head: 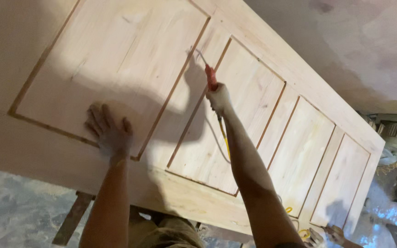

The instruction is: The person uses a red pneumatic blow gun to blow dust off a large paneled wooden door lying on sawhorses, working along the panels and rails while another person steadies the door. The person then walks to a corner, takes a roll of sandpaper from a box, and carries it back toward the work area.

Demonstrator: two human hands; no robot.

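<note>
Closest in, the person's forearms stretch out over a pale, unfinished wooden door lying flat on a support. The left hand rests open, fingers spread, pressing on a big recessed panel near its groove. The right hand is clenched around a slim red-handled tool, its thin metal tip out at the groove beside a narrow panel; a yellow hose trails back along the arm. The bare wood looks smooth, with grooves running dark and crisp. No finish shows anywhere; how much is left is unclear. Dusty floor lies beneath.
</note>
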